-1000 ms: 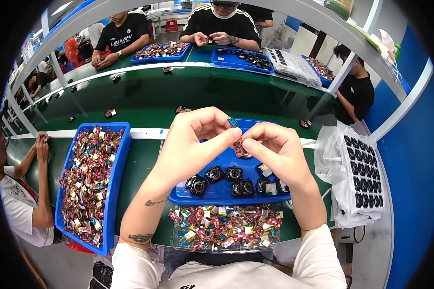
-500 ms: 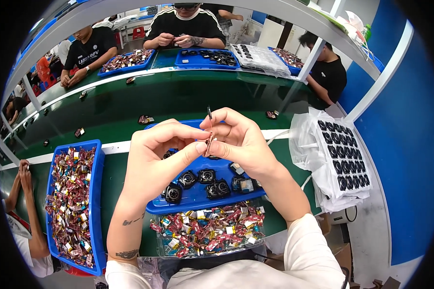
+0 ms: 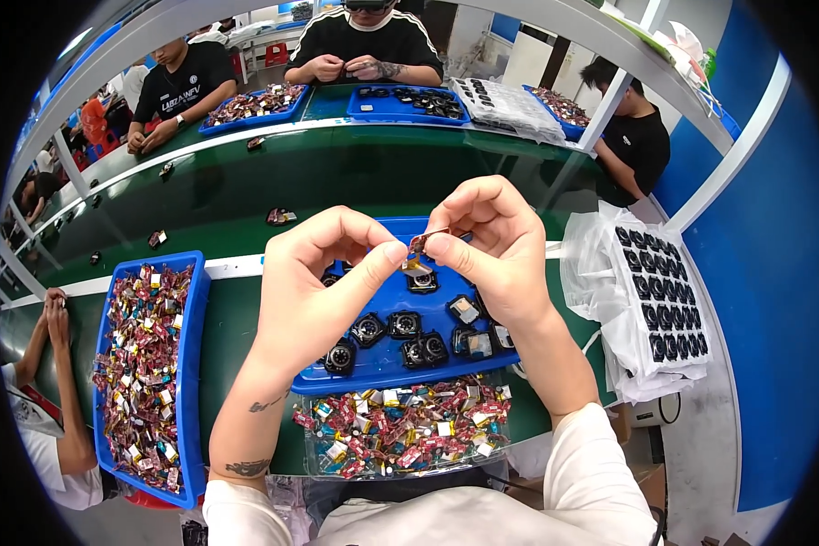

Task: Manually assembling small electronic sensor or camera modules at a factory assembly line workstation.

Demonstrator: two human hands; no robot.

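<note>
Between both hands, above a blue tray, is a small red circuit board with a yellow-and-silver piece hanging below it. My left hand pinches its left side between thumb and index finger. My right hand grips the other side the same way, its remaining fingers curled. Several black watch-like casings lie in the blue tray under my hands, some with a pale square part inside. Nearest my body, a clear tray holds a heap of red circuit boards with small white, yellow and blue parts.
At left stands a long blue bin full of similar boards, beside another person's hands. A tray of black casings in white plastic lies at right. Across the green conveyor, carrying scattered pieces, several people sit. White frame posts stand around.
My hands have turned the circuit board, so its yellow-and-silver piece now hangs below. The thin dark piece that stuck up above my fingers no longer shows. The view has shifted slightly.
</note>
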